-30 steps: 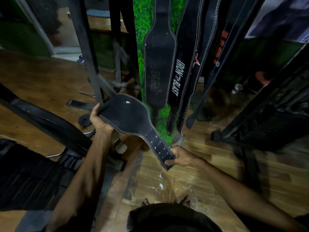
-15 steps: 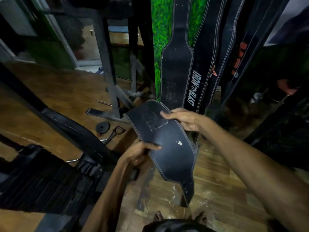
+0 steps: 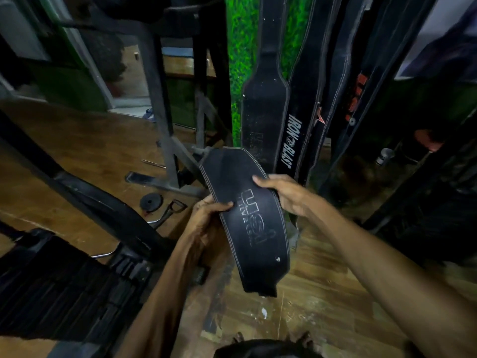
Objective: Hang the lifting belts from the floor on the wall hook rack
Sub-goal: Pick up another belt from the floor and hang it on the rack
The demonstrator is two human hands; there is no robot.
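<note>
A wide black leather lifting belt (image 3: 247, 228) with a faded grey logo and white stitching is held in front of me, its narrow end hanging toward the floor. My left hand (image 3: 206, 218) grips its left edge, thumb on the face. My right hand (image 3: 286, 195) holds the right edge with fingers across the top. Behind it, several black belts (image 3: 265, 104) hang down against a green wall, one (image 3: 291, 140) printed "IRON BLAST". The hook rack itself is out of view above.
A dark gym machine frame (image 3: 165, 120) stands at left over the wooden floor (image 3: 77, 151). A small weight plate (image 3: 151, 201) and a cable handle (image 3: 173, 210) lie on the floor. More dark equipment (image 3: 426, 208) stands at right. My feet show at the bottom.
My right hand left the belt's narrow end and took the wide part. My left hand shifted down its edge. The belt turned from level to hanging, logo side now facing me.
</note>
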